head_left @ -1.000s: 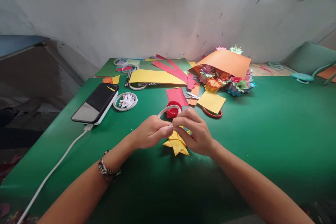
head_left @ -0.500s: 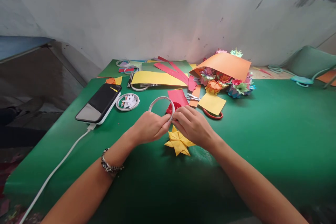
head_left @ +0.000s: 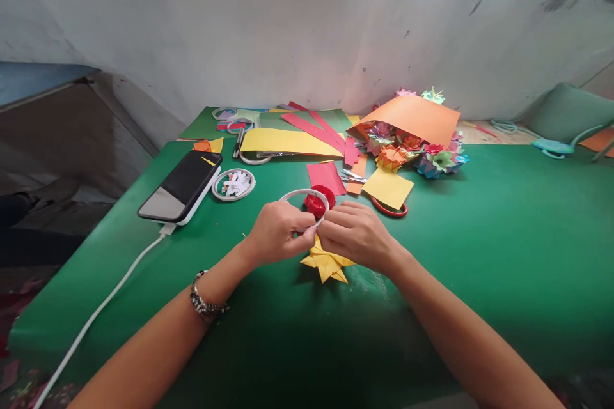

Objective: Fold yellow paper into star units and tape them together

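Observation:
Both my hands meet over the middle of the green table (head_left: 503, 236). My left hand (head_left: 278, 233) is closed on the near edge of a thin white tape ring (head_left: 297, 194), which tilts away from me. My right hand (head_left: 357, 236) pinches the same ring at its near rim, fingertips against my left thumb. Under the hands lies a folded yellow paper star (head_left: 329, 263). A small red object (head_left: 317, 202) sits just behind the ring.
A phone on a white power bank (head_left: 181, 186) with a cable lies left. A tape ring holding white scraps (head_left: 233, 184), red and yellow paper sheets (head_left: 288, 140), scissors (head_left: 384, 204) and a pile of paper flowers under orange paper (head_left: 412, 134) fill the far side.
The ring stood upright half a second ago; now it is tipped flatter and lower. Both hands shifted slightly toward me, staying pinched together on it.

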`<state>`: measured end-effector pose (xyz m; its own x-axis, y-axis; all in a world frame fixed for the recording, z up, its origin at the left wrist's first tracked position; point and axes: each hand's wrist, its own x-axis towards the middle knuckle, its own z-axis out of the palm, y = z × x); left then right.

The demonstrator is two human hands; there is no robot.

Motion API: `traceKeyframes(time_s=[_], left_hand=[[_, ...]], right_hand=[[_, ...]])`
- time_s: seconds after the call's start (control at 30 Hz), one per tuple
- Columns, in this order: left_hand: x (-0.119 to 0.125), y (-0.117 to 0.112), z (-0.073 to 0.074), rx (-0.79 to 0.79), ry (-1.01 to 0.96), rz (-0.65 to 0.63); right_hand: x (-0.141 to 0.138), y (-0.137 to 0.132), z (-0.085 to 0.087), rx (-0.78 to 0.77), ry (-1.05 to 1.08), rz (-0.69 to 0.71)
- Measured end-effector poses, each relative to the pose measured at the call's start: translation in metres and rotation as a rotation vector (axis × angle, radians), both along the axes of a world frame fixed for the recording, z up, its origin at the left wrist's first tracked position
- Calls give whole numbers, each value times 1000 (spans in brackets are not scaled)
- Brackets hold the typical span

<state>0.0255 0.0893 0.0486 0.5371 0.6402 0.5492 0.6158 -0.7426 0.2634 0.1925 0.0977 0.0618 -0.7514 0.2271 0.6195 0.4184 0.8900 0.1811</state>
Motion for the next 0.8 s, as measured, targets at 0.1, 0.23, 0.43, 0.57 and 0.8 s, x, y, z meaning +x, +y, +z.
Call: traceKeyframes(time_s=[0.1, 0.23, 0.43, 0.57, 0.8], left_hand=[[0, -1, 3, -118, -97, -92], [-1, -1, 6, -314, -191, -200], [-16, 8, 10, -585, -374, -216], [-27, 17, 6, -523, -297, -25], [-17, 28, -17, -275, 185, 4]], right_hand=[[-2, -2, 1, -11, 64, 23], [-5, -4, 3, 19, 86, 52], [-4, -14, 8, -107, 188, 136], [0, -17, 11, -433, 351, 215], [-1, 12, 32, -783, 159, 139]])
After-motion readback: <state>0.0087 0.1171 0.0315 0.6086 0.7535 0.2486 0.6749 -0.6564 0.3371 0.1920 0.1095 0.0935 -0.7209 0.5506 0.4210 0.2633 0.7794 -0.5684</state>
